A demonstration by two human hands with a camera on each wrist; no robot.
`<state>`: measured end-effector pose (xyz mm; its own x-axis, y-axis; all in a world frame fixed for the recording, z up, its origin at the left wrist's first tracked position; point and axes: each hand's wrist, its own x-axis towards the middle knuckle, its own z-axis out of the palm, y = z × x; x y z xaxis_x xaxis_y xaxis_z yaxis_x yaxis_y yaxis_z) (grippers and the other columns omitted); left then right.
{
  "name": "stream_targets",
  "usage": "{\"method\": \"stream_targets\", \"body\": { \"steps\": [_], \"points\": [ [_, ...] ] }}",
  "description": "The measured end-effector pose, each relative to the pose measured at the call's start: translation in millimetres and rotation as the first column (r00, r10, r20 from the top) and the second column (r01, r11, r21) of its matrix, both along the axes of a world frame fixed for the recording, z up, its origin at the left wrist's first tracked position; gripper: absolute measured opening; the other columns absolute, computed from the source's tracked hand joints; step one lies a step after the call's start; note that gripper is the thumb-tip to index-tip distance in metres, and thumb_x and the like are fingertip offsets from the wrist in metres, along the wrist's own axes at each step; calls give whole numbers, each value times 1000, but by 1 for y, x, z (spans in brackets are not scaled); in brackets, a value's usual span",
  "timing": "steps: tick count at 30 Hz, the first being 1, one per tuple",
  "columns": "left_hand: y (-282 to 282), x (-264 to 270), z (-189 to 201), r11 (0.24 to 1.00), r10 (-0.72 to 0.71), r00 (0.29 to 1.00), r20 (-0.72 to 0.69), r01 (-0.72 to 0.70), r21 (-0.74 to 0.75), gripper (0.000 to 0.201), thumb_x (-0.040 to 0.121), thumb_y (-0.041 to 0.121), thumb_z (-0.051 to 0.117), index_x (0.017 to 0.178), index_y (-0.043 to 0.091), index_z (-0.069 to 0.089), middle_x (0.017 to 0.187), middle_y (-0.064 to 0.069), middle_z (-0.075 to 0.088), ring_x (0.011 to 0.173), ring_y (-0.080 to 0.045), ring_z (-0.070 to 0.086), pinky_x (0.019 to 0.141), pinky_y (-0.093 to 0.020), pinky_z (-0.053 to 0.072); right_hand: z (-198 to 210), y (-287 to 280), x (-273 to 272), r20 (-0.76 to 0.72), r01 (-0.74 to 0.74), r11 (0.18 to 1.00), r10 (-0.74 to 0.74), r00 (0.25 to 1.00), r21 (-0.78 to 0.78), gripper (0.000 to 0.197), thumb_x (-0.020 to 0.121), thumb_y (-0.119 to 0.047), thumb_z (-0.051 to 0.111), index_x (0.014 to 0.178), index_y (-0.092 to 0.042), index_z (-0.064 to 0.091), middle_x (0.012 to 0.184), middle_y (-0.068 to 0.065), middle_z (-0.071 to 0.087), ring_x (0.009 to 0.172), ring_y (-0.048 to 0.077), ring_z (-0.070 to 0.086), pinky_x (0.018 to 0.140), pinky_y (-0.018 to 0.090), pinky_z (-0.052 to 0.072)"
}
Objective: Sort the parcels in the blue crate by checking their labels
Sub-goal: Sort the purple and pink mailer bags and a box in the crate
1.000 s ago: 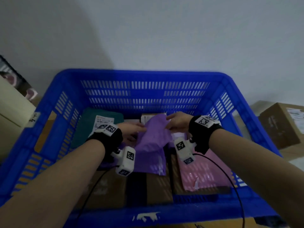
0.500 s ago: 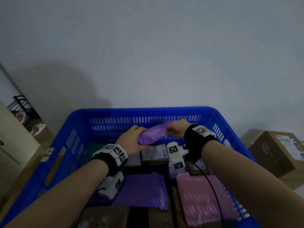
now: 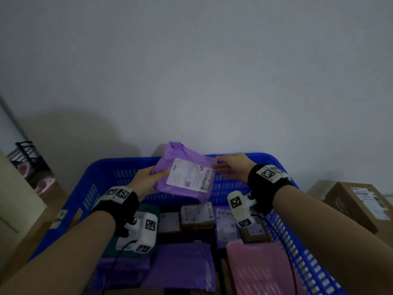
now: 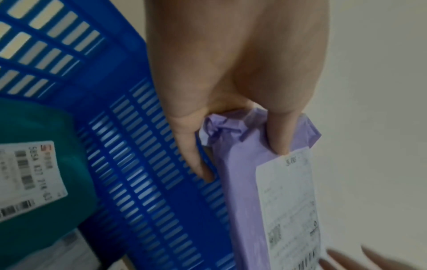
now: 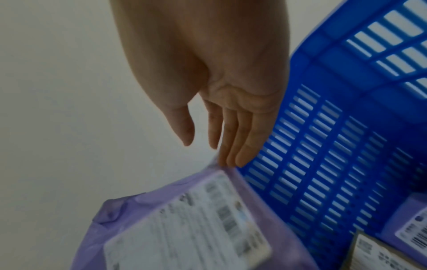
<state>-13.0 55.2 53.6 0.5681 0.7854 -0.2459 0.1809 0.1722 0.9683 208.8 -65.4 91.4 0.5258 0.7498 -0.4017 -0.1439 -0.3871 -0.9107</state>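
Note:
My left hand (image 3: 156,177) grips the left end of a purple plastic-bag parcel (image 3: 170,158) and holds it up over the far wall of the blue crate (image 3: 119,165). Its white label (image 3: 190,177) faces me. In the left wrist view my left hand (image 4: 242,160) has its thumb on the label side of the purple parcel (image 4: 240,182) and its fingers behind. My right hand (image 3: 219,167) is open with straight fingers beside the parcel's right edge. In the right wrist view, my right hand (image 5: 208,151) just touches the upper edge of the parcel (image 5: 143,206) with its fingertips (image 5: 231,160).
Inside the crate lie a pink mailer (image 3: 255,269), a darker purple mailer (image 3: 182,265), a teal parcel (image 4: 34,146) with a label, and several small brown boxes (image 3: 197,216). A cardboard box (image 3: 357,201) stands outside at the right. A grey wall rises behind.
The purple parcel has risen out of the crate and turned its label toward me. My right hand has let go of it and opened. The view has tilted upward.

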Motion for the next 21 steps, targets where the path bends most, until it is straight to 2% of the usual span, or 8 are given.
{"method": "stream_targets", "body": {
  "steps": [4,6,8,11,13,15,17,21],
  "points": [
    [7,-2,8,981,131,982,134,-109,-159,34,91,27,61,122,15,59,121,-9,65,106,-22,62,78,-30,53,-7,-2,0,48,116,992,-118,992,56,39,86,-38,65,110,-8,56,107,12,57,98,24,57,83,38,49],
    [8,1,14,964,187,959,211,-137,-229,31,91,29,60,119,16,59,120,-8,65,98,-19,63,75,-30,53,-10,-4,-8,-58,73,996,-71,996,42,52,84,-49,63,119,-12,52,114,13,58,103,27,59,82,39,51],
    [6,6,20,952,209,944,257,-135,-276,32,90,30,60,119,17,59,119,-7,65,97,-18,62,79,-32,52,-14,-3,-20,-184,-49,996,61,981,68,51,84,-53,59,114,-11,56,109,12,64,100,26,62,84,39,51],
    [1,12,25,941,209,929,306,-106,-322,27,91,32,58,116,20,60,123,-7,63,103,-21,59,91,-36,49,-17,6,-41,-288,-54,964,131,949,260,31,92,-34,57,114,-12,59,97,7,65,88,20,63,85,36,52],
    [-2,11,27,937,193,921,338,-71,-341,22,92,33,57,111,23,61,123,-5,63,103,-20,59,88,-35,51,-15,11,-47,-341,112,912,32,940,394,35,91,-19,61,122,-4,57,98,9,68,78,17,65,74,29,57],
    [-5,8,29,938,126,923,363,7,-345,27,93,31,55,119,24,59,124,-4,63,101,-19,60,77,-33,55,-11,11,-43,-371,223,852,-37,928,473,34,88,-8,63,121,-1,57,101,10,69,76,16,68,67,25,59],
    [-7,4,30,940,34,939,342,86,-329,31,93,27,55,123,21,57,126,-6,62,99,-20,61,71,-32,56,-6,8,-34,-377,256,822,-56,925,508,28,87,-3,63,114,-3,59,100,11,70,75,16,71,63,25,60],
    [-9,2,30,966,-45,977,210,96,-238,23,91,22,59,114,21,59,125,-9,61,101,-23,61,84,-36,53,5,-2,-19,-278,180,851,-42,960,494,24,85,1,64,107,-5,61,94,11,70,68,15,72,60,25,60]
  ]
}}
